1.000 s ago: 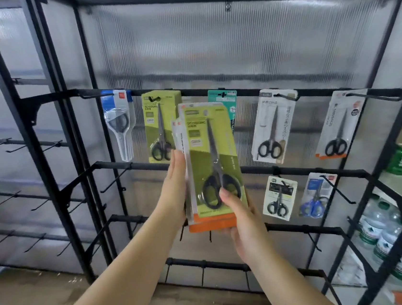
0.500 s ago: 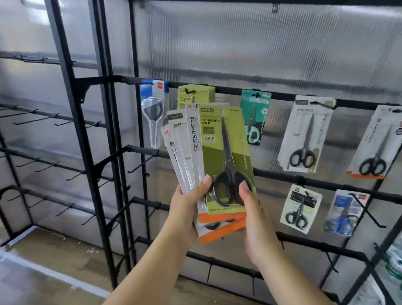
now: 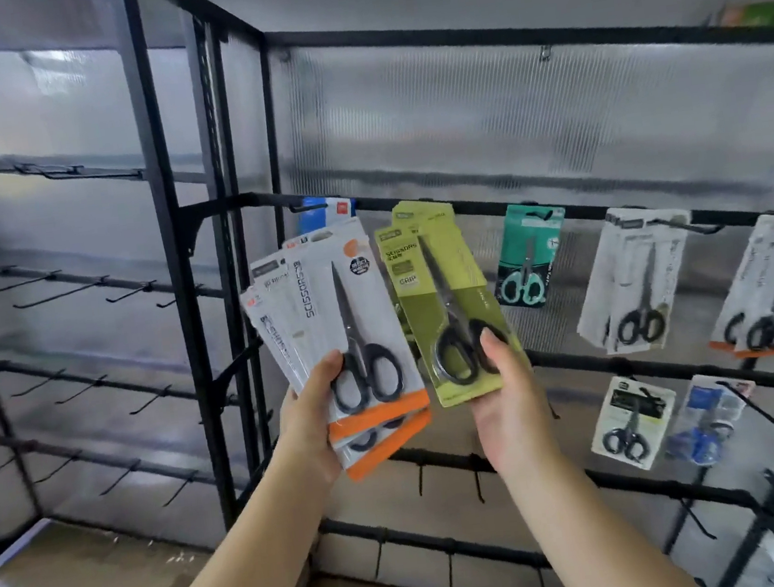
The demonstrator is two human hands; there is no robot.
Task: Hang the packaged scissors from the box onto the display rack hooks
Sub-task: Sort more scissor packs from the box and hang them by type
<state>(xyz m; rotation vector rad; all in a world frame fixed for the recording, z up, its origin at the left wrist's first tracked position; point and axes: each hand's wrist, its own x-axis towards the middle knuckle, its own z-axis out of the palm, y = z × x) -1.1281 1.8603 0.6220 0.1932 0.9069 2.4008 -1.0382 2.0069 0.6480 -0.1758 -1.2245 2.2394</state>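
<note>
The stack has just been split. Half a second ago both hands pinched one fanned bundle of packs with the green pack on top; now the right hand (image 3: 508, 405) has drawn the green scissors pack (image 3: 455, 314) off to the right, clear of the rest, and the left hand (image 3: 308, 427) keeps the white packs (image 3: 337, 337) with their orange bottom strips. I judge this to be the singling-out step: one pack is free to go onto a hook while the others wait.

The right hand grips the green pack at its lower edge, thumb (image 3: 495, 346) pressed on the front over the black handles, the other fingers behind the card and out of sight. The left hand grips the fan of white packs (three or four, I cannot count them surely) the same way, thumb (image 3: 331, 367) on the front by the handles, fingers hidden behind. Neither hand is slack; both are curled round card.

The green pack stands tilted, its top leaning left, just in front of a matching green pack (image 3: 424, 214) already hanging from the top rail (image 3: 606, 205) of the display rack. Further right along that rail hang a teal pack (image 3: 528, 258) and white packs (image 3: 634, 279); smaller packs (image 3: 631, 424) hang from the rail below. The likely target is the hook holding the matching green one, though the hook itself is hidden behind the cards. The box is not in view here.
</note>
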